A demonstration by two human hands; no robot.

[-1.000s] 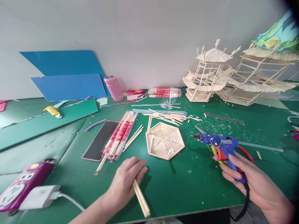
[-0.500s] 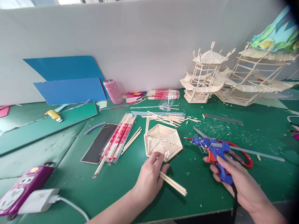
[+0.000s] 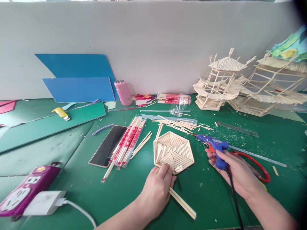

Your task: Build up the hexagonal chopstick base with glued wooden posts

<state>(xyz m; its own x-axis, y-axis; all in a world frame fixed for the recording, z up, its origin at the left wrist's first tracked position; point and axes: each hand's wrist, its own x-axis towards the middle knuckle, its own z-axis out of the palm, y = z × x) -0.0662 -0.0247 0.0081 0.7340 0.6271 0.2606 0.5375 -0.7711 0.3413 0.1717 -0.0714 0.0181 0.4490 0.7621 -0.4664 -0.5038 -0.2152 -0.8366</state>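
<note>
Your left hand [image 3: 157, 188] pinches a stick pair [image 3: 182, 203] and touches the nearly filled hexagon panel [image 3: 173, 151] on the table [image 3: 216, 198]; your right hand [image 3: 236, 174] grips the glue gun [image 3: 214, 147] beside it, nothing glued on yet.

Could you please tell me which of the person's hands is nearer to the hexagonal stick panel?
Left. The left hand touches the near edge of the hexagonal stick panel; the right hand, holding the glue gun, is off to its right.
</note>
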